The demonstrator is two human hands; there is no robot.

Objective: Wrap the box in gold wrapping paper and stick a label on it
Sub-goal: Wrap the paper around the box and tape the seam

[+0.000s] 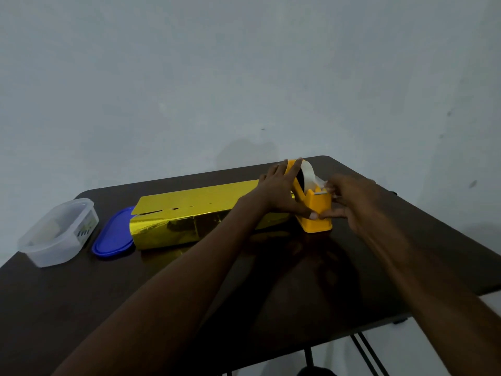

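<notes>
The left hand (279,189) holds the yellow tape holder (315,210) steady, so the right hand (349,202) can pinch the tape (309,173). The gold box (195,219) lies beside it.

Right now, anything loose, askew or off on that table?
Yes: the gold paper on the box is not sealed; its top flap stands up along the far side, ragged-edged. The blue lid lies off the clear container. Both hands are at the yellow tape dispenser.
</notes>
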